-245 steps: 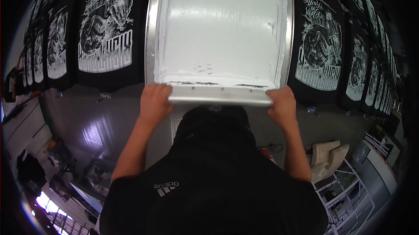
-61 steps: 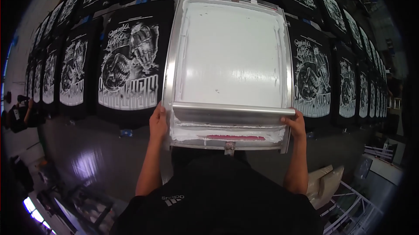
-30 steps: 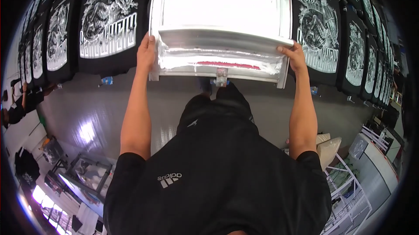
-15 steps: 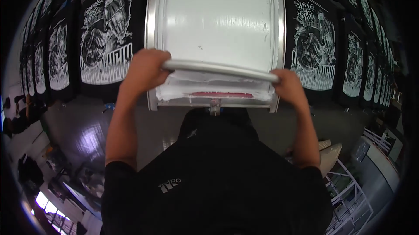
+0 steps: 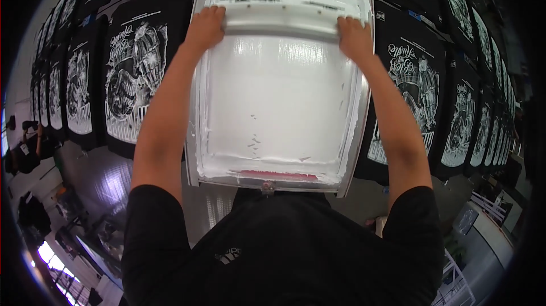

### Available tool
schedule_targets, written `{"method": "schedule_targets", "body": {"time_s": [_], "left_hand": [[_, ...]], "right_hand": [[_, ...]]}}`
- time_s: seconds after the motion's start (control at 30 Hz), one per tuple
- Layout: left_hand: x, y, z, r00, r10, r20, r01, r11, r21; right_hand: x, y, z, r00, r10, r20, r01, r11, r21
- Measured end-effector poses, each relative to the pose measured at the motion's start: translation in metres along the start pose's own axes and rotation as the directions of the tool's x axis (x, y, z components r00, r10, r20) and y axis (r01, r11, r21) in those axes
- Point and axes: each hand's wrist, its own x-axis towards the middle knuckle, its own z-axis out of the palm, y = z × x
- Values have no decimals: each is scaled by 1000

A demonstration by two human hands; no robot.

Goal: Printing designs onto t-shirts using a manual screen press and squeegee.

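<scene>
A metal-framed printing screen (image 5: 278,96) lies in front of me, its mesh coated with white ink. Across its far part stretches a wide squeegee (image 5: 281,21) with a pale metal handle. My left hand (image 5: 209,26) is closed round the squeegee's left end, and my right hand (image 5: 355,36) grips its right end. Both arms reach far forward over the screen. White ink is heaped along the inner edges, and a reddish strip (image 5: 278,175) shows through it at the near end. The squeegee's blade is hidden under the handle.
Black shirts with white-and-grey prints lie in rows on both sides, one close on the left (image 5: 136,73) and one close on the right (image 5: 412,90). A clamp (image 5: 268,188) sits at the screen's near edge. A white metal rack (image 5: 458,283) stands at lower right.
Both hands have moved the squeegee from the near end of the screen to its far end. More of the screen's far edge is now in view.
</scene>
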Motion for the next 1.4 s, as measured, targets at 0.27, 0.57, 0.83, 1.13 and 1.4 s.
{"method": "schedule_targets", "body": {"time_s": [0.27,0.57,0.83,1.13,1.4], "left_hand": [[-206,70,-95,998,60,16,-55,967,-247],[-357,130,-114,989,-18,145,65,944,-325],[-379,133,-86,1000,-19,-8,15,956,-291],[-118,39,-39,987,10,-162,-46,973,-226],[80,-37,-39,996,-64,-65,58,994,-89]], "right_hand": [[-197,-74,-110,968,-24,248,-37,971,237],[-344,-146,-142,951,-5,309,-121,914,388],[-359,-160,-135,953,20,304,-141,913,382],[-125,-53,-62,999,28,-20,-22,965,262],[74,40,-41,995,69,76,-79,987,138]]}}
